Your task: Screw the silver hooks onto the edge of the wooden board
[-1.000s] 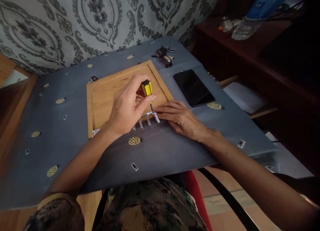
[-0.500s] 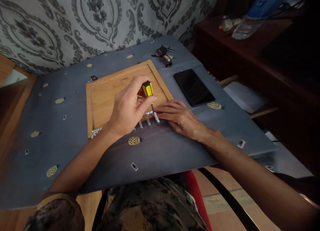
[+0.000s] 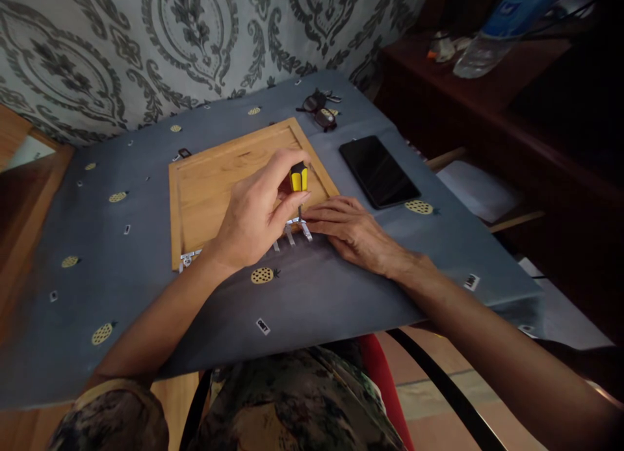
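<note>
Hook strip [image 3: 305, 231] lies along near edge of wooden board [image 3: 209, 191] on tabletop [image 3: 331, 308], fingers of left hand [image 3: 256, 210] wrapped round screwdriver [image 3: 299, 180] at its right end, right hand's [image 3: 361, 236] extended alongside; screw seating, remaining fastenings indeterminable.

Left hand [image 3: 253, 210] hides part of hook rail [image 3: 295, 222]; bottle [image 3: 504, 32] cut off by top edge.

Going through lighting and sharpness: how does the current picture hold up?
Head view: dim overall, the brown cabinet falling into near-black at right; head view: small bright highlights on the metal hooks; head view: yellow screwdriver handle distinguishable, though fine detail is soft; head view: tablecloth looks smeared toward the left edge.
</note>
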`<state>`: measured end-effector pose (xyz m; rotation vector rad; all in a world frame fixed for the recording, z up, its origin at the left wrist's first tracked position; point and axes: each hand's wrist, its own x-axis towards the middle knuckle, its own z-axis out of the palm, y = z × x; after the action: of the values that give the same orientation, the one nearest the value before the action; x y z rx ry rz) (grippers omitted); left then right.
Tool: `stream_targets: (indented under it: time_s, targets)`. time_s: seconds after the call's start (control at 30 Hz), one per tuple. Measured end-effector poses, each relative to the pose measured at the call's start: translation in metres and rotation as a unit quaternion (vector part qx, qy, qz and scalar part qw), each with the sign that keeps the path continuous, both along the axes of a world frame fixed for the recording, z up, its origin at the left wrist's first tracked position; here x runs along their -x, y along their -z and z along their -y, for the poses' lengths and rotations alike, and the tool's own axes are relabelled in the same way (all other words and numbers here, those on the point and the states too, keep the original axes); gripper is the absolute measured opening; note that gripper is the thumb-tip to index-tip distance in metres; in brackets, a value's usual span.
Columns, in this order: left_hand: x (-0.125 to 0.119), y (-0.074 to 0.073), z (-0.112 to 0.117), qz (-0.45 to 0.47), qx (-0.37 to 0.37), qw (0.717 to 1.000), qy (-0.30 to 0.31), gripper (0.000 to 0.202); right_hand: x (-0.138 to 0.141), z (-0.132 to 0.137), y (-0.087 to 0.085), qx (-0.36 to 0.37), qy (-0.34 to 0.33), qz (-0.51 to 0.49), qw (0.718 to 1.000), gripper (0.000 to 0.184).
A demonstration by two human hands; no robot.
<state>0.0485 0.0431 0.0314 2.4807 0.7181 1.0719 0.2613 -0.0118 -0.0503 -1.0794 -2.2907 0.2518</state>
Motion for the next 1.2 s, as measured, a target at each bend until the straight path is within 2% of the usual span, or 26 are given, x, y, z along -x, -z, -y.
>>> stream_targets:
  time_s: [0.2, 0.4, 0.57, 0.77, 1.07, 1.2]
  targets:
    - [0.002, -0.003, -0.003, -0.04, 0.054, 0.996, 0.058, 0.041, 0.0, 0.0, 0.0, -0.012, -0.005, 0.006, 1.0, 0.041]
    - [0.001, -0.006, -0.003, -0.05, 0.019, 0.994, 0.099, 0.042, 0.0, 0.0, 0.002, -0.017, -0.008, -0.001, 1.0, 0.041]
    - [-0.002, -0.003, 0.0, -0.042, -0.019, 0.995, 0.092, 0.036, 0.0, -0.001, 0.002, -0.019, -0.01, 0.002, 1.0, 0.044]
    - [-0.003, -0.001, 0.002, -0.016, -0.05, 0.999, 0.014, 0.024, 0.001, 0.0, 0.002, -0.012, -0.006, -0.002, 1.0, 0.047]
    - [0.003, -0.004, -0.008, -0.013, -0.016, 0.997, 0.078, 0.041, -0.001, -0.001, 0.004, -0.03, -0.009, -0.001, 1.0, 0.041]
    - [0.005, -0.004, -0.013, -0.016, -0.01, 0.996, 0.084, 0.044, -0.002, -0.001, 0.004, -0.022, -0.01, -0.002, 1.0, 0.044]
